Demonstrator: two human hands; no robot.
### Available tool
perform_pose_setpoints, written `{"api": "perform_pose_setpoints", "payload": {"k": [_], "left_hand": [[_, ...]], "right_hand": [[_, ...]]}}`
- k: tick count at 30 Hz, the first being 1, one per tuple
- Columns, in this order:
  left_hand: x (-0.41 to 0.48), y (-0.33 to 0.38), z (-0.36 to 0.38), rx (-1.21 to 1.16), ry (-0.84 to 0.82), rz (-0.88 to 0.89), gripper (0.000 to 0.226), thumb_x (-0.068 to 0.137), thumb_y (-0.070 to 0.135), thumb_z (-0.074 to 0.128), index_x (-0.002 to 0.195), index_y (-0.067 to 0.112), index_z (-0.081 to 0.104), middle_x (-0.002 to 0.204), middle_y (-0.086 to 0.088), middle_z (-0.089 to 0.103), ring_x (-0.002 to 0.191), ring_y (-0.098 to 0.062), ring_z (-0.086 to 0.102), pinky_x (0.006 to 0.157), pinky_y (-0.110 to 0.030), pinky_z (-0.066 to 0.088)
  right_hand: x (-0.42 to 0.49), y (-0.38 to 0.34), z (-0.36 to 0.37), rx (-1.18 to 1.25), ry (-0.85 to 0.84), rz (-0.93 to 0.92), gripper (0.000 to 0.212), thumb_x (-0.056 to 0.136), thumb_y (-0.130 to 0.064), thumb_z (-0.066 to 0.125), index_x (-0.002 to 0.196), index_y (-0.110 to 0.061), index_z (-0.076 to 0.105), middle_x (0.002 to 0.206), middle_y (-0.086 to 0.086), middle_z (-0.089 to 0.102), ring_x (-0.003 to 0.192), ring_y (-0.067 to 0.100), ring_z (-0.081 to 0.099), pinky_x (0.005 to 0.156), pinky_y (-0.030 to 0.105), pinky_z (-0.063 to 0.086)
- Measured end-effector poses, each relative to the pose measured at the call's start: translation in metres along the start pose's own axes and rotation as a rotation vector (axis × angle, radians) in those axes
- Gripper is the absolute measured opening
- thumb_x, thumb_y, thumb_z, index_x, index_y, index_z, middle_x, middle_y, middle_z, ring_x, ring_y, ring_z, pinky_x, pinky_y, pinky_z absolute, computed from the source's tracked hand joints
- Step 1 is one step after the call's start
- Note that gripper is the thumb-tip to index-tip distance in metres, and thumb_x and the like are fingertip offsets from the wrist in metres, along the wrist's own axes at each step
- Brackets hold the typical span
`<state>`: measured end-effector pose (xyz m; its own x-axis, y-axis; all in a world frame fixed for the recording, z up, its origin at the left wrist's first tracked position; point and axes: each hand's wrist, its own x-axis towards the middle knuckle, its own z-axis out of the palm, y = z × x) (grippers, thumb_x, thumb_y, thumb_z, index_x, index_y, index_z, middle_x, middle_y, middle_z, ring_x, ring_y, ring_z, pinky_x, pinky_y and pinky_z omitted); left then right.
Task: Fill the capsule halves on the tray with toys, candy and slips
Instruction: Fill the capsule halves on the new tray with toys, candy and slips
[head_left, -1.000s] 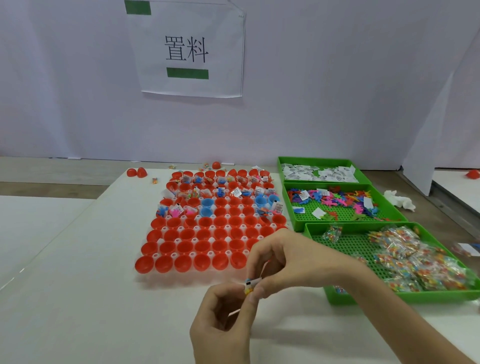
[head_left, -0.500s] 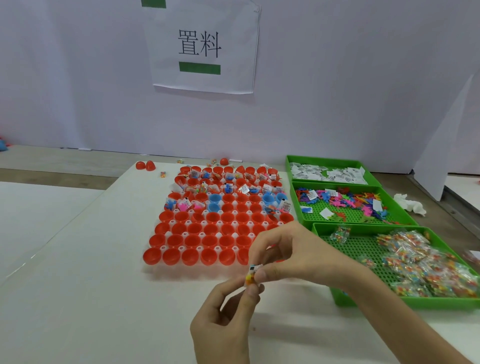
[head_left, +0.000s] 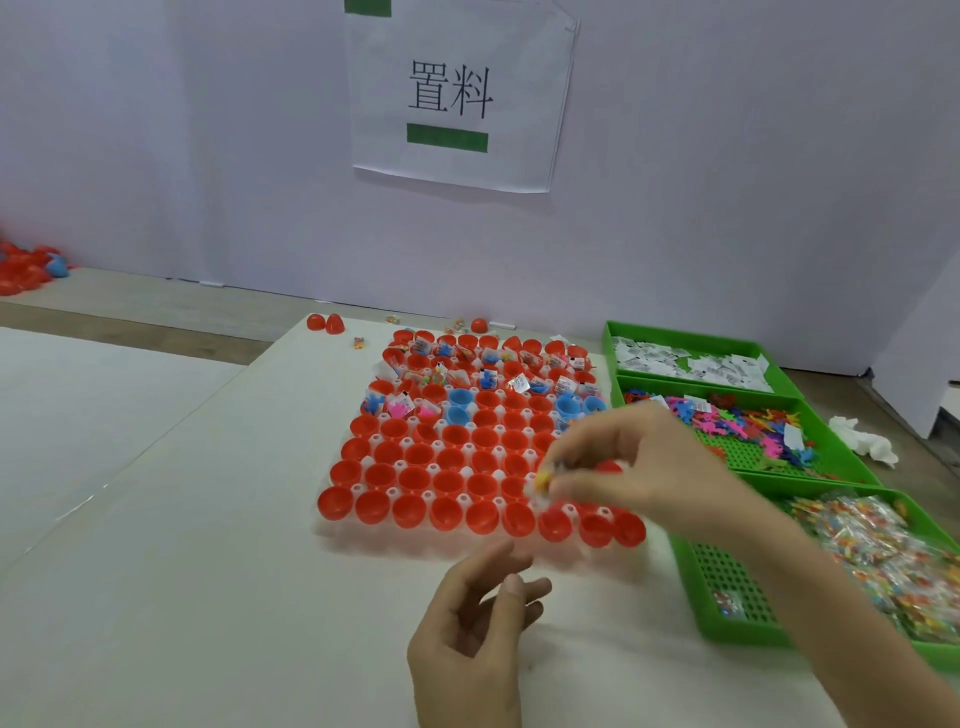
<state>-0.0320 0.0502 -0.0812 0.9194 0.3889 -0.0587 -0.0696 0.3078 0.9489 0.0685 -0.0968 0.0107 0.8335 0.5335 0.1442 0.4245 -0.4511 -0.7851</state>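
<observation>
The right hand is hovering over the near right part of the tray, at centre right of the frame. It is pinching a small yellow item between thumb and fingertips; motion blur is hiding what the item is. The item is showing at the left edge of this hand, above the second row of red halves from the near edge.

The left hand is hanging at lower centre, over the worktop just in front of the tray. Its fingers are loosely curled and are gripping nothing. The two hands are apart; the item is sitting above and slightly right of the left hand's fingertips.

The tray is lying at frame centre. Its far rows are carrying halves with toys and slips showing in them, and a few blue halves are sitting among these. The near rows are showing bare red interiors.

Three green bins are lining the right side:
- the slip bin, farthest, holding slips;
- the toy bin, in the middle, holding toys;
- the candy bin, nearest, holding candy.

The right forearm is crossing the candy bin. A sign is hanging at upper centre.
</observation>
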Motion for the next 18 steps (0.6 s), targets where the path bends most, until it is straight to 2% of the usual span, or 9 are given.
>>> {"api": "perform_pose_setpoints", "payload": {"k": [2,5,10,14,18], "left_hand": [[0.005,0.001,-0.003,0.048,-0.039,-0.045,0.036,0.086,-0.020,0.054,0.080,0.007,0.077,0.085,-0.013,0.075,0.073,-0.026,0.074,0.063,-0.024,0.059],[0.011,0.005,-0.007,0.138,-0.080,-0.088,0.038,0.086,-0.022,0.052,0.072,0.004,0.076,0.084,-0.012,0.076,0.072,-0.025,0.074,0.064,-0.024,0.059],[0.015,0.009,-0.011,0.210,-0.100,-0.106,0.042,0.086,-0.024,0.049,0.065,0.004,0.073,0.085,-0.006,0.077,0.070,-0.026,0.074,0.063,-0.026,0.059],[0.018,0.009,-0.013,0.245,-0.098,-0.132,0.047,0.084,-0.025,0.048,0.060,0.006,0.073,0.084,-0.003,0.077,0.069,-0.025,0.074,0.063,-0.027,0.059],[0.023,0.009,-0.014,0.237,-0.105,-0.150,0.047,0.084,-0.024,0.048,0.058,0.006,0.072,0.084,-0.001,0.077,0.068,-0.024,0.074,0.063,-0.027,0.058]], "right_hand": [[0.019,-0.005,-0.011,-0.029,0.153,0.010,0.011,0.079,-0.019,0.083,0.089,-0.022,0.078,0.080,-0.009,0.076,0.074,0.006,0.073,0.071,0.016,0.057],[0.055,-0.005,-0.006,-0.154,0.236,0.023,0.013,0.079,-0.024,0.084,0.090,-0.022,0.079,0.078,-0.010,0.076,0.072,0.001,0.070,0.067,0.011,0.053],[0.111,0.012,0.027,-0.363,0.255,0.079,0.016,0.084,-0.022,0.080,0.098,-0.015,0.078,0.084,-0.006,0.071,0.067,-0.003,0.061,0.059,0.005,0.043],[0.136,0.021,0.044,-0.445,0.225,0.111,0.015,0.086,-0.017,0.077,0.100,-0.013,0.078,0.094,0.002,0.076,0.067,-0.001,0.060,0.061,0.005,0.043],[0.144,0.025,0.052,-0.483,0.209,0.134,0.015,0.085,-0.012,0.077,0.100,-0.013,0.079,0.095,0.000,0.075,0.064,-0.005,0.055,0.057,0.005,0.042]]}}
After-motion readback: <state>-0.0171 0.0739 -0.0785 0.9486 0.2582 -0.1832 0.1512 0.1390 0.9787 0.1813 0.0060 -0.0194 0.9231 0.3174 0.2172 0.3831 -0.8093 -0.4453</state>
